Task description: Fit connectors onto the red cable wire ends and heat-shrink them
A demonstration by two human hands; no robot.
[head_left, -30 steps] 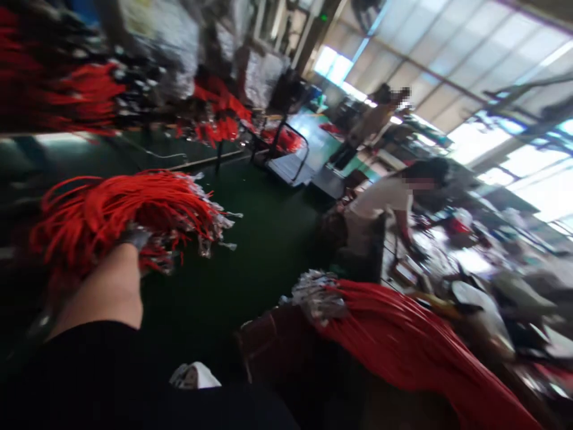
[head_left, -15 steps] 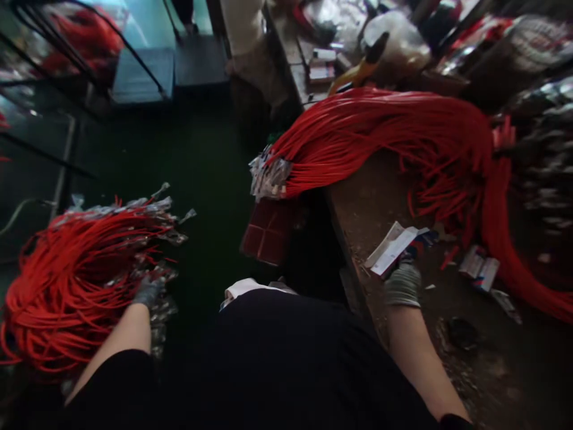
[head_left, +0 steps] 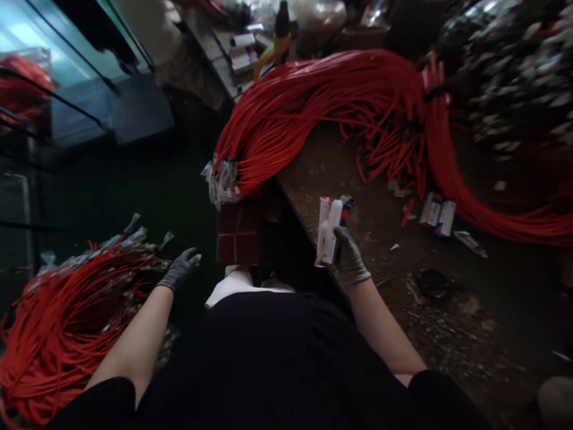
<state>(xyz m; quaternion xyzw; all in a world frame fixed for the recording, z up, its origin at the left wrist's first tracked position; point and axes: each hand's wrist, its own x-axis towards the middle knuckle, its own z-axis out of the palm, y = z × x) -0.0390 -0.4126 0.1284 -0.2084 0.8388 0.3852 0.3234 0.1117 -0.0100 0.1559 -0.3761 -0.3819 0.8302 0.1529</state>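
Note:
Gloved in grey, my right hand [head_left: 351,254] grips a small white cardboard box [head_left: 330,232] with red and blue parts, above the edge of the workbench [head_left: 313,173]. My left hand [head_left: 181,269], also gloved, is in the air with fingers apart and nothing in it. Close beside it on the left lies a coiled heap of red cables [head_left: 67,322] with plastic-wrapped ends. A thick bundle of red cables [head_left: 313,101] arches over the bench, its wrapped ends [head_left: 222,182] hanging past the edge.
More small boxes [head_left: 437,214] lie on the bench near a black round object [head_left: 433,283] and scattered scraps. A yellow-and-black tool [head_left: 275,45] rests at the back beside other boxes. A dark red block-shaped object [head_left: 238,236] is below the wrapped ends. Dark metal bars cross the far left.
My left hand has come off the coiled cables and moved up and right. My right hand has brought the box toward my body's middle. The whole view has turned to the right.

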